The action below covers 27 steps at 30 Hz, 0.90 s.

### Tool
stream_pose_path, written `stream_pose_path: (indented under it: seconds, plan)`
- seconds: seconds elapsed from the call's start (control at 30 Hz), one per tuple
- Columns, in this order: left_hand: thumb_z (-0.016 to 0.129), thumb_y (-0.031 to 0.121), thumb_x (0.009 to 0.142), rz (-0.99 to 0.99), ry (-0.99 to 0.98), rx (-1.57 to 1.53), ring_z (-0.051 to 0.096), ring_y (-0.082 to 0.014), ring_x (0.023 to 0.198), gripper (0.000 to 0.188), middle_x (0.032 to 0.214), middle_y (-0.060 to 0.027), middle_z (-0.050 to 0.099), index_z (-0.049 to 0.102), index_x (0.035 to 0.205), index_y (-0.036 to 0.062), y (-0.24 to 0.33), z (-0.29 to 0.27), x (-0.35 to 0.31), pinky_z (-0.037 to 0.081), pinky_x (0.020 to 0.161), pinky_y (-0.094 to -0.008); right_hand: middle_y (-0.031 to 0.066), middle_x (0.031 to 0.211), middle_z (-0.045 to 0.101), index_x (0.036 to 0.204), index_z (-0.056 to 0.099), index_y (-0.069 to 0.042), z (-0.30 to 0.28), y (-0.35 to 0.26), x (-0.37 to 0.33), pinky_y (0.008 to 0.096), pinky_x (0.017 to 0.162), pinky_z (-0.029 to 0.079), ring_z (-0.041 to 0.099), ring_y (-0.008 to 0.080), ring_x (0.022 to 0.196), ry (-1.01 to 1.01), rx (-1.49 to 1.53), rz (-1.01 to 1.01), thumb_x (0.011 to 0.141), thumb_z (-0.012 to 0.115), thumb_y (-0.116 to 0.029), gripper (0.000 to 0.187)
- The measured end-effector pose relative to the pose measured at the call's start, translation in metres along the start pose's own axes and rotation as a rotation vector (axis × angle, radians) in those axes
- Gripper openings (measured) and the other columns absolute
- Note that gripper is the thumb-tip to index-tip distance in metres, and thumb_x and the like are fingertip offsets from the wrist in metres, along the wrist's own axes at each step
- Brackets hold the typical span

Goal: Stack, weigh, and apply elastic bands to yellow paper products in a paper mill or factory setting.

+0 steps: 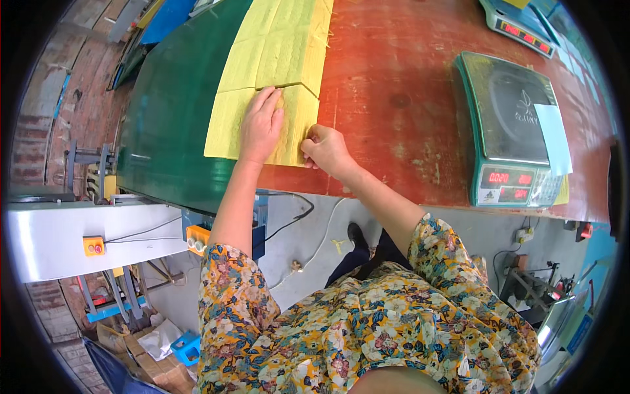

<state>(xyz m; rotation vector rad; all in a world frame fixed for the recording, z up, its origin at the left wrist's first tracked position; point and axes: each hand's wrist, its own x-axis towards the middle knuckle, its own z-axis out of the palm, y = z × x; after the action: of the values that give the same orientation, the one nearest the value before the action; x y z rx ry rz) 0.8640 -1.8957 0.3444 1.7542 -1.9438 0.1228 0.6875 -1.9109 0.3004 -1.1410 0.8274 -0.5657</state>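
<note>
A block of yellow sheets (pixel 225 131), which look like paper, lies at the near edge of the table. My left hand (pixel 262 128) rests flat on its top, fingers stretched toward the far seam. At the block's right side my right hand (pixel 327 150) is closed, its thumb and fingertips pinched against the lower edge. What those fingertips hold, if anything, is hidden. Beyond the seam, more yellow blocks (pixel 272 56) run away from me in a row, with rough layered edges on their right side.
The worn red tabletop (pixel 394 98) meets a green surface (pixel 170 118) at left. A digital scale (pixel 505 85) with a light blue paper (pixel 553 138) stands at right; a second scale (pixel 522 34) is behind it. An orange button box (pixel 94 246) sits on a white machine panel (pixel 49 243).
</note>
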Motion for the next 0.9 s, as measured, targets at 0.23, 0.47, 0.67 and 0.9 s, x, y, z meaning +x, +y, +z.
stream_pose_path:
  seconds: [0.23,0.47,0.67,0.9]
  plan:
    - [0.057,0.011,0.089,0.046,-0.026,-0.041,0.053,-0.0342,0.121,0.038,0.131,-0.0163,0.055,0.058,0.125,-0.0018,0.012,-0.002,-0.017,0.043,0.102,-0.0415,0.007,0.071,0.062,0.088,0.055,-0.003,-0.019,0.016,-0.041,0.0274,0.046,0.048,0.061,0.0153,0.054,-0.1,0.391,0.049,0.091,0.058,-0.013,0.011]
    - [0.056,0.01,0.09,0.078,-0.146,-0.161,0.047,-0.0355,0.13,0.043,0.138,-0.017,0.051,0.053,0.132,-0.002,0.074,-0.023,-0.061,0.038,0.108,-0.0414,0.0115,0.076,0.065,0.092,0.057,-0.003,-0.099,0.084,-0.192,0.0321,0.057,0.054,0.067,0.0219,0.065,-0.42,0.273,0.302,0.089,0.062,-0.016,0.014]
    - [0.057,0.013,0.089,0.132,-0.102,-0.039,0.044,-0.039,0.13,0.048,0.137,-0.0213,0.05,0.051,0.133,-0.005,0.103,-0.02,-0.08,0.033,0.111,-0.0461,0.018,0.096,0.07,0.109,0.062,-0.002,-0.068,0.127,-0.21,0.0436,0.08,0.053,0.067,0.038,0.089,0.04,-0.759,-0.064,0.083,0.067,-0.021,0.033]
    - [0.058,0.015,0.089,0.065,-0.091,0.048,0.039,-0.0386,0.135,0.054,0.145,-0.0232,0.041,0.046,0.137,-0.005,0.114,-0.026,-0.089,0.03,0.114,-0.0466,0.0206,0.077,0.066,0.093,0.068,-0.003,-0.037,0.036,-0.144,0.0463,0.069,0.052,0.065,0.0401,0.075,0.266,-0.614,-0.181,0.089,0.059,-0.023,0.022]
